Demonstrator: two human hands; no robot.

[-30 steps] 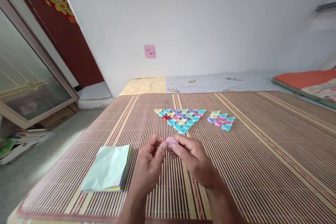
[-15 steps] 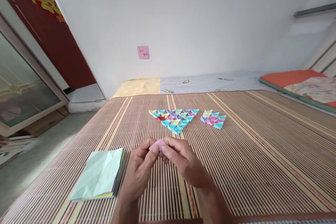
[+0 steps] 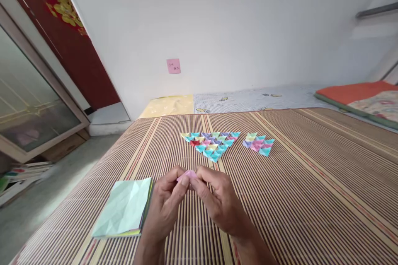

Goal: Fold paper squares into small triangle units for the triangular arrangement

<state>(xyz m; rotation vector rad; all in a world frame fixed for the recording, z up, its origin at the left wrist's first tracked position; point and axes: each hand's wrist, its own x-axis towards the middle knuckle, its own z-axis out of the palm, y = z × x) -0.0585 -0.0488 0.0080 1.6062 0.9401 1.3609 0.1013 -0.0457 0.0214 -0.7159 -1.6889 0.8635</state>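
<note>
A small piece of folded pink paper (image 3: pixel 188 174) is pinched between both hands, above the striped mat. My left hand (image 3: pixel 169 198) grips its left side with thumb and forefinger. From the right, my right hand (image 3: pixel 216 198) closes on the other side, thumb tip beside the left thumb. The lower part of the paper is hidden by the thumbs. Just left of my left hand lies a stack of square paper sheets (image 3: pixel 124 207), pale green on top. Beyond the hands, several small folded paper boats (image 3: pixel 211 145) in mixed colours form a downward-pointing triangle.
A smaller cluster of folded paper pieces (image 3: pixel 258 145) lies right of the triangle. The bamboo mat (image 3: pixel 298 198) covers the bed. An orange-edged folded quilt (image 3: pixel 367 91) sits at the far right. A pink note (image 3: pixel 173 66) sticks to the white wall behind.
The whole view has shifted slightly, so everything sits a little further right and lower. Both hands still pinch the pink paper, with the thumbs drawn slightly closer together.
</note>
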